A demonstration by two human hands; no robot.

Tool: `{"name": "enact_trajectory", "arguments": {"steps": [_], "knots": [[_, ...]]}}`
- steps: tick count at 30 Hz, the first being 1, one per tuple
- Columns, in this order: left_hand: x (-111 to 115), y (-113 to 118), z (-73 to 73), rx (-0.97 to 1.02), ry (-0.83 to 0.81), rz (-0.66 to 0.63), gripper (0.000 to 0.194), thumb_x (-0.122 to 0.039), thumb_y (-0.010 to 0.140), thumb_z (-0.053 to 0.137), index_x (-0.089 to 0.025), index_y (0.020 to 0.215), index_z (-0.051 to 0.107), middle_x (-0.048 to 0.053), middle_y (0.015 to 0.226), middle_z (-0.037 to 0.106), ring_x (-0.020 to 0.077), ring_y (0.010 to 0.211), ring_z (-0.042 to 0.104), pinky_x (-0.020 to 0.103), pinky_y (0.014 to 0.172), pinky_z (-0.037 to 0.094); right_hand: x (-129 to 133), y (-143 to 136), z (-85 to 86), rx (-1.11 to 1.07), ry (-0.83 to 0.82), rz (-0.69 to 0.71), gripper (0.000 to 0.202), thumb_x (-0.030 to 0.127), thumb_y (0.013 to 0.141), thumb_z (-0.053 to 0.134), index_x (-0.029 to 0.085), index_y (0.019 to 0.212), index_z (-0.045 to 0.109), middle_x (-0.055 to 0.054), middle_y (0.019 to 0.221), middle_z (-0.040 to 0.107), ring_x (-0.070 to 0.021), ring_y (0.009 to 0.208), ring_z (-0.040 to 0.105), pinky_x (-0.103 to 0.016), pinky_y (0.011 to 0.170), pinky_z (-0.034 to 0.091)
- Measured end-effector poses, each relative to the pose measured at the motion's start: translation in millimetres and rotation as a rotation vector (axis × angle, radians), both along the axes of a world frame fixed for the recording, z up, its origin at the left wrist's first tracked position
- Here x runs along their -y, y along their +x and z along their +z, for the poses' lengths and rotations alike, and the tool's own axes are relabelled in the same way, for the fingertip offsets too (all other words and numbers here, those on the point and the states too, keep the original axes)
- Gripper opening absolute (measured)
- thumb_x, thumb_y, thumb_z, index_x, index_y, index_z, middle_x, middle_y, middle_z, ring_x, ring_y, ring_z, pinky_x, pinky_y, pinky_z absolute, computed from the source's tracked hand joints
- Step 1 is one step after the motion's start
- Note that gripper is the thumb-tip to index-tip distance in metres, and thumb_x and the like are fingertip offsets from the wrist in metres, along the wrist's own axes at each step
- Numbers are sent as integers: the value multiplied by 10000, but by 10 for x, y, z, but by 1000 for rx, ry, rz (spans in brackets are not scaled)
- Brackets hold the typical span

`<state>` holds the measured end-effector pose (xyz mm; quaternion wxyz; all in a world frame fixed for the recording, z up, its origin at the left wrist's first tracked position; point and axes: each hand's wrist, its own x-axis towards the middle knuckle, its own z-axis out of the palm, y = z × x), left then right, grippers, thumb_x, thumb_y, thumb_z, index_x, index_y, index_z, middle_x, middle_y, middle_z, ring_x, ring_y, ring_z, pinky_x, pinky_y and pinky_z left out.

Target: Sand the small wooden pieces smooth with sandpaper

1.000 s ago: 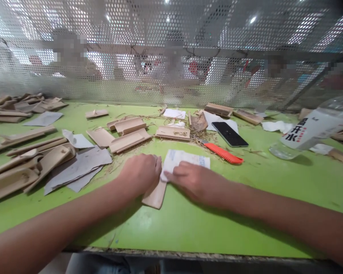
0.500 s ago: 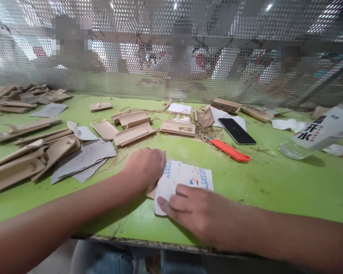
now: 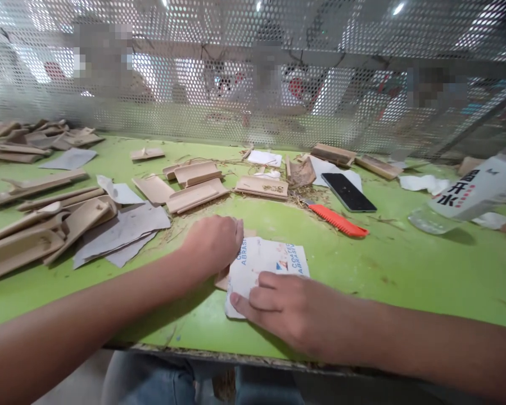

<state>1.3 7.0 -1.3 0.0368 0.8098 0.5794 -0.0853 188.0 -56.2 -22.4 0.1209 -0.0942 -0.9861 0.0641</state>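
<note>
A sheet of sandpaper (image 3: 257,259) lies with its white, blue-printed back facing up, close to the table's front edge. My right hand (image 3: 295,309) is closed on its near part, thumb at the lower left corner and fingers curled on top. Beneath the sheet's left side a tan bamboo piece (image 3: 222,280) peeks out, mostly covered. My left hand (image 3: 213,242) is closed around that piece at its far left, knuckles up, against the sheet's edge. Its fingertips are hidden.
Cut bamboo pieces (image 3: 198,196) lie across the green table (image 3: 405,270), with a pile on the left beside grey sandpaper sheets (image 3: 124,228). An orange utility knife (image 3: 339,220), a phone (image 3: 348,192) and a tilted water bottle (image 3: 468,191) are right. A perforated metal screen (image 3: 236,112) stands behind.
The sandpaper's right edge has shifted slightly left. Both hands keep nearly the same place and hold. The whole view has moved a little.
</note>
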Motion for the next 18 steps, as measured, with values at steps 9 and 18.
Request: {"name": "enact_trajectory", "arguments": {"steps": [9,18], "knots": [[-29,-43,-43,-13,11,-80,383,-221,1051,352,-159,1040,731,166,909,771,342,875,755,373,654,511,-272,139,-82,-64,141,-199,340,64,1035,429,0,1273,664,-148,1009,742,-258,843,590,-389,853,486],[-4,-22,-12,28,7,-1,549,-269,1078,239,-144,933,753,169,807,759,312,771,749,365,630,520,-532,267,-57,-200,167,-546,228,260,1093,459,190,953,626,-51,792,670,-197,686,580,-325,650,436]]}}
